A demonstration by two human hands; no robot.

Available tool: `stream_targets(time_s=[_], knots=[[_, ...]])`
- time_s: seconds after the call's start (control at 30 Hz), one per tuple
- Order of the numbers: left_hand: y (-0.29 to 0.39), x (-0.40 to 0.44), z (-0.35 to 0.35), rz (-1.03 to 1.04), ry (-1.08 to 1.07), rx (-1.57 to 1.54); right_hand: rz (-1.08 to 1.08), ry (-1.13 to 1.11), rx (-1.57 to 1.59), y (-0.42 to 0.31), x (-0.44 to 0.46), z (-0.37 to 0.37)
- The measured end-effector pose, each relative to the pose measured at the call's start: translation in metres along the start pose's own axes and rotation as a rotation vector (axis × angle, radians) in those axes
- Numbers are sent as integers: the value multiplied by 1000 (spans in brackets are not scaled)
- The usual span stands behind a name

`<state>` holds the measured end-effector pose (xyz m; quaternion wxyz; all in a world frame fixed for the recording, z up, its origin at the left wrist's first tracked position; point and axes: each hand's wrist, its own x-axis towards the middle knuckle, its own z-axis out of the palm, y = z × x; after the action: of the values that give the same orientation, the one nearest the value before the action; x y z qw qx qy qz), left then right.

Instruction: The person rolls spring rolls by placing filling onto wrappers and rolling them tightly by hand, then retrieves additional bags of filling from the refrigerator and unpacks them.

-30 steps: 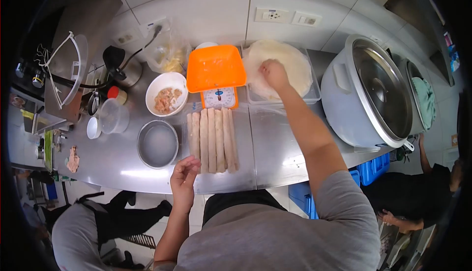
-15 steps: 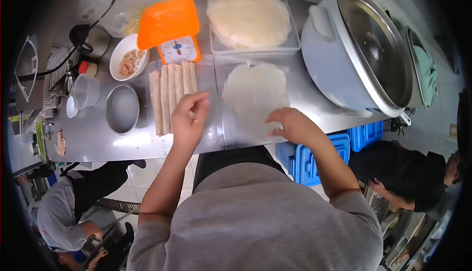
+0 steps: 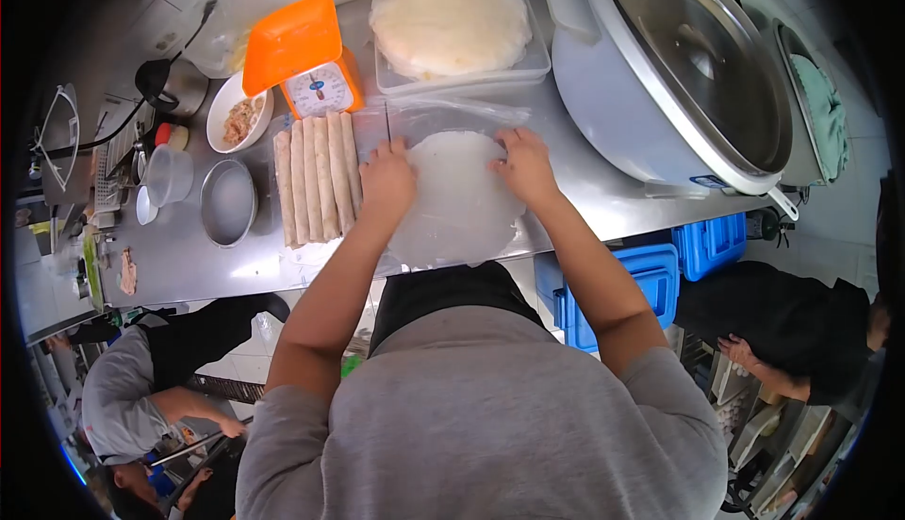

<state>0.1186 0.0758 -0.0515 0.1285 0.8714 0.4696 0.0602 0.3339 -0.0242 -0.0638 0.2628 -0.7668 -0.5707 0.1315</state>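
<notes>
We have the thin round sheet (image 3: 457,190) flat on the counter (image 3: 596,185) before us, left hand (image 3: 388,181) and right hand (image 3: 525,164) at its upper edges, presumably to smooth it. Fingers (image 3: 512,138) curl; whether they pinch it, we cannot tell.

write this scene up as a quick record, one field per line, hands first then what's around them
left hand: fingers at the left side of the thin round sheet; grip unclear
right hand: fingers at the sheet's upper right edge; grip unclear
thin round sheet: spread on the counter before the person
pale rolls: side by side, left of the sheet
orange scale: beyond the rolls
round stack: in a clear tray beyond the sheet
white bowl: holds pinkish filling
large lidded pot: at right
</notes>
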Motion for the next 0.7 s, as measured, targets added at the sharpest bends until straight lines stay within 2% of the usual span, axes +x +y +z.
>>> stream_targets(time_s=[0.07,0.13,0.17,0.23,0.27,0.33,0.47,0.53,0.63,0.7], knots=[[-19,17,11,-79,-102,-194,42,-137,93,7,10,1],[-19,25,-5,-67,-59,-265,135,-272,306,-1,24,-10],[-20,30,-14,-58,-32,-298,56,-128,324,-4,25,-19],[-7,17,-59,119,220,-325,-94,160,359,-31,15,-57],[-1,7,-76,209,348,-338,-110,176,390,-40,8,-70],[-3,-11,-88,328,310,-292,-142,208,450,-50,-4,-88],[-4,-51,-78,455,124,-241,-291,-70,312,-16,-22,-73],[-5,-63,-71,395,-17,-228,-360,-240,118,-5,-30,-69],[-7,-64,-44,294,-77,-121,-369,-313,118,-3,-26,-48],[4,-53,-26,226,-49,-24,-326,-181,29,-18,-29,-20]])
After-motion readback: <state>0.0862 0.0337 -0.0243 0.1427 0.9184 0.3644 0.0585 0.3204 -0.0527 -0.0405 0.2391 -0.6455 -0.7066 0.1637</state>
